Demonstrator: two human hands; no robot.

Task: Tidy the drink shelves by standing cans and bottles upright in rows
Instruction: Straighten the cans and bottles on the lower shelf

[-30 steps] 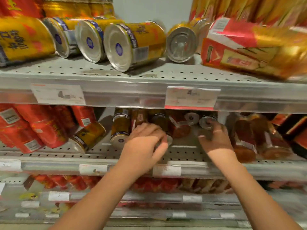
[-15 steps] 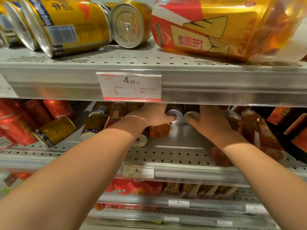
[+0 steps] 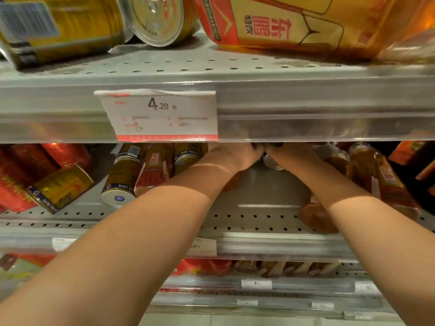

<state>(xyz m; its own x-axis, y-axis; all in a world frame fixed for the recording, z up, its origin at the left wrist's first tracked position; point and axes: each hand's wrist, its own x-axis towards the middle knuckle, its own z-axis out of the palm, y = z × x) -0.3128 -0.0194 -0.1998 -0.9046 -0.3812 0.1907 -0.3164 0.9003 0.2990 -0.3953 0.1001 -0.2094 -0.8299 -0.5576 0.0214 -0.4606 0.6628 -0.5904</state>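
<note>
My left hand (image 3: 237,156) and my right hand (image 3: 290,152) reach side by side to the back of the middle shelf (image 3: 259,217). The upper shelf's front rail hides their fingers. The silver end of a can (image 3: 271,162) shows between them, against my right hand. Left of my arms, gold cans (image 3: 120,177) (image 3: 61,187) lie tipped over beside a red-labelled bottle (image 3: 153,170). To the right stand amber bottles (image 3: 362,165), tilted. Another amber bottle (image 3: 317,217) lies flat under my right forearm.
On the upper shelf lie a gold can (image 3: 63,27), a second can end-on (image 3: 157,18) and a large red-and-gold bottle (image 3: 306,24). A price tag (image 3: 160,116) hangs on its rail. Red cans (image 3: 23,172) are piled at far left. Lower shelves hold more packs.
My head has moved closer and lower, so the shelves look larger. Both hands have pushed further back under the upper rail, and their fingers have gone out of sight.
</note>
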